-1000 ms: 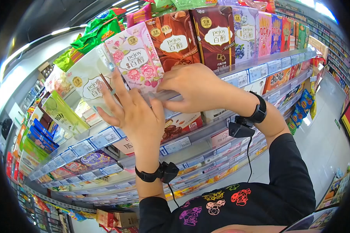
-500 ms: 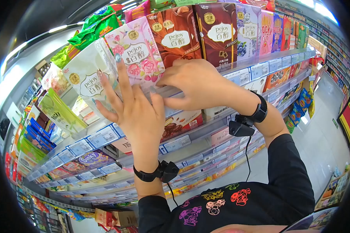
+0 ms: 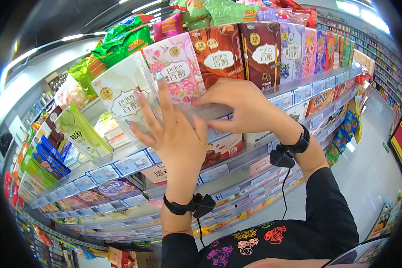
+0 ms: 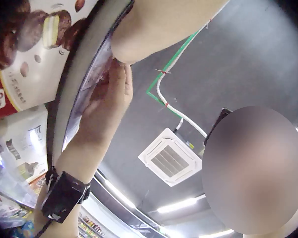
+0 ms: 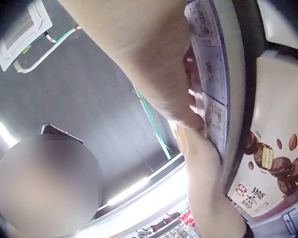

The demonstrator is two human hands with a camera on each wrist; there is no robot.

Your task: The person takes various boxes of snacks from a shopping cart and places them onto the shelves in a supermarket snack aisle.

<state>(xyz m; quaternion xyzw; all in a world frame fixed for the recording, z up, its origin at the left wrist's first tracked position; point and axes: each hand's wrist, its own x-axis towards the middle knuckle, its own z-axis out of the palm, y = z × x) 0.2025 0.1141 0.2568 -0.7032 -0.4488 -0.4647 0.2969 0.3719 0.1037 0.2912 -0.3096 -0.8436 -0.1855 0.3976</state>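
My left hand (image 3: 176, 136) is in front of the white Pejoy box (image 3: 116, 91), fingers spread and pointing up, with the index fingertip over the left edge of the pink floral Pejoy box (image 3: 176, 71). Beside it, my right hand (image 3: 239, 107) bends in at the clear shelf lip by the pink box's lower right corner. The index finger lies at the lip and the thumb points toward the left thumb. In the left wrist view, the right hand (image 4: 109, 99) reaches behind the price strip; its fingertips are partly hidden, so I cannot tell what they hold.
Brown almond (image 3: 219, 51) and dark chocolate (image 3: 261, 56) Pejoy boxes stand to the right, then a lavender box (image 3: 291, 53) and Pocky boxes. A green Pocky box (image 3: 82, 129) leans at left. Price labels (image 3: 134, 164) line the shelf edge; boxed pies (image 3: 223, 149) sit below.
The head view has shifted, so shelf and hands appear farther right and lower. Both hands stay by the pink box and shelf lip, the left fingers still spread.
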